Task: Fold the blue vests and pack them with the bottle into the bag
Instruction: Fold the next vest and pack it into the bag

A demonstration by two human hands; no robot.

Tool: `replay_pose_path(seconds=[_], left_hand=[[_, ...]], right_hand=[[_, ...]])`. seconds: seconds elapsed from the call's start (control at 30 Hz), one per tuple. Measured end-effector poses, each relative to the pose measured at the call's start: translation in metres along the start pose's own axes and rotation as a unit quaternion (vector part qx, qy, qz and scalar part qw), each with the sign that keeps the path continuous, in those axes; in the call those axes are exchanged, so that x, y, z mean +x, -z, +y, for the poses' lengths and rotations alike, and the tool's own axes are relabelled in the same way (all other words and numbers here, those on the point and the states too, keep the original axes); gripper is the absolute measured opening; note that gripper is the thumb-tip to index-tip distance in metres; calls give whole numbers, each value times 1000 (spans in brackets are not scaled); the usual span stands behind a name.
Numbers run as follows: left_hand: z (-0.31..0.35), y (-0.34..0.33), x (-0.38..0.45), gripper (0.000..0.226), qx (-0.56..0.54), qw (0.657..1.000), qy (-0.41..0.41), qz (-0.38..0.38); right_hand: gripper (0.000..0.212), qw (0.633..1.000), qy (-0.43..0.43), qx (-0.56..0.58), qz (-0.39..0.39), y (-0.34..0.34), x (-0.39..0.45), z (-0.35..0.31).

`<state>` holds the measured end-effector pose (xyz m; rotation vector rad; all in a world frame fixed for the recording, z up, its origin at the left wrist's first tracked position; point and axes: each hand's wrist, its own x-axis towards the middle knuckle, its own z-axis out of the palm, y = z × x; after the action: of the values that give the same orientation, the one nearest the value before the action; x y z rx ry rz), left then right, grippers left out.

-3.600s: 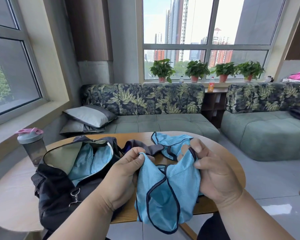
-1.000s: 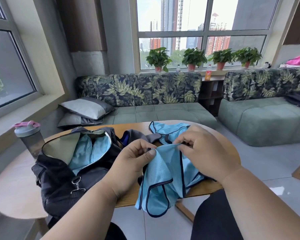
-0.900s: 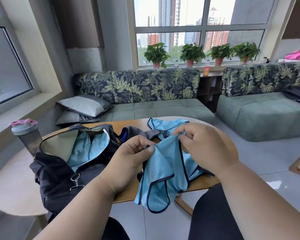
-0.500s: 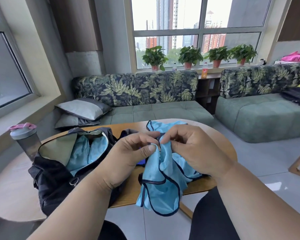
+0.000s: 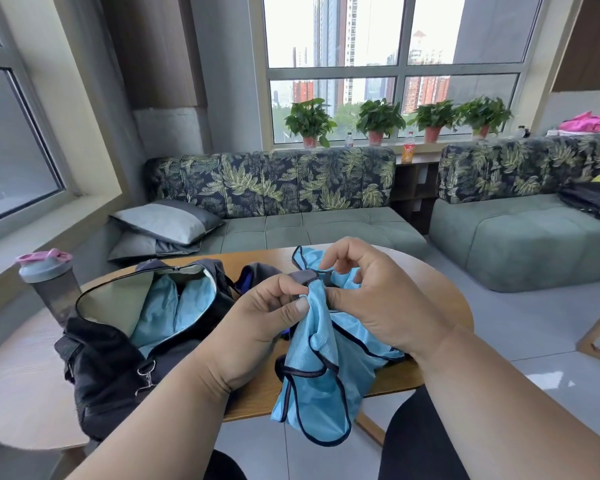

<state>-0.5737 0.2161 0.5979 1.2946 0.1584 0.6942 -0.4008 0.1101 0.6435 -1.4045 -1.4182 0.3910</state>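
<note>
— Why hold the vest point(image 5: 321, 372) up like that instead of laying it flat?

— I judge it lets the cloth hang so the two shoulders line up for the fold. My left hand point(image 5: 257, 327) pinches the top edge between thumb and forefinger; my right hand point(image 5: 371, 306) pinches the same bunched edge just beside it, fingers curled.

— So where is the vest against your fingers?

— Its top is caught in both pinches; the rest droops below them, past the near edge of the table point(image 5: 426, 285).

— And the rest?

— The bag point(image 5: 115, 355) stands open on the table, left of the vest, with blue cloth already inside. Another vest point(image 5: 307, 259) lies on the table behind my hands. The bottle point(image 5: 49, 289) stands left of the bag, not yet packed.
</note>
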Motion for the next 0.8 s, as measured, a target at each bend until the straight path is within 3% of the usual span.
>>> replay_pose_path(seconds=[0.13,0.23,0.33,0.47,0.6,0.8], left_hand=[[1,-5,1,16,-11,1000,-5,27],[6,-7,5,8,-19,994,-23,104],[13,-5,9,13,-42,983,-55,171],[22,-14,11,12,-59,972,-74,217],[24,-23,13,7,-60,964,-63,253],[28,-29,11,9,-58,961,-69,261]], right_hand=[[30,999,-11,21,27,-1,1,1],[29,994,-17,83,63,-4,-2,8],[23,991,-22,128,33,-2,-13,11],[18,994,-45,93,-19,-14,-33,13],[11,996,-57,71,2,-27,-42,13],[20,993,-108,53,0,-46,-53,14]])
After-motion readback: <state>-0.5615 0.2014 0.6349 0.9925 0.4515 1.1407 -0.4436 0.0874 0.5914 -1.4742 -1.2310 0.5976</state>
